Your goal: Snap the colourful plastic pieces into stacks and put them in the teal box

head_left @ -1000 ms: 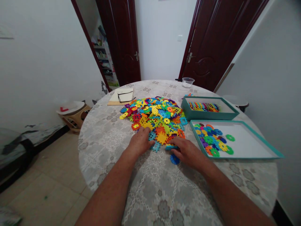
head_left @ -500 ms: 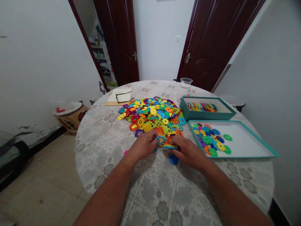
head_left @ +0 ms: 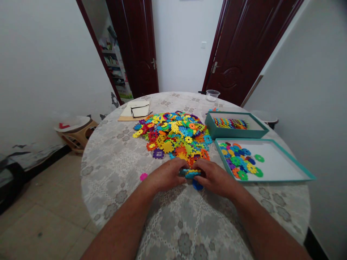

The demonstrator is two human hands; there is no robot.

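Close together over the table's near middle, both my hands are closed on a small stack of light-blue and yellow plastic building pieces point(head_left: 192, 173). My left hand point(head_left: 169, 174) pinches the left end; my right hand point(head_left: 215, 177) grips the right end, and fingers hide much of the stack. Whether the pieces are locked together I cannot tell. Partly under my right hand lies a dark blue disc piece point(head_left: 197, 185). A pink piece point(head_left: 143, 176) rests left of my left hand. Just beyond my fingers spreads a heap of colourful square and round pieces point(head_left: 173, 131).
Right of the heap stands a green box point(head_left: 235, 133) holding rows of pieces. In front of it, a shallow white tray-like lid point(head_left: 282, 162) holds loose discs. Glasses point(head_left: 139, 111) lie on a notebook point(head_left: 127, 112) at the back left. A clear plastic bowl point(head_left: 213, 95) stands far back.
My hands have come closer together and slightly nearer to me. The light-blue square piece in my left hand now meets the blue and yellow pieces in my right.
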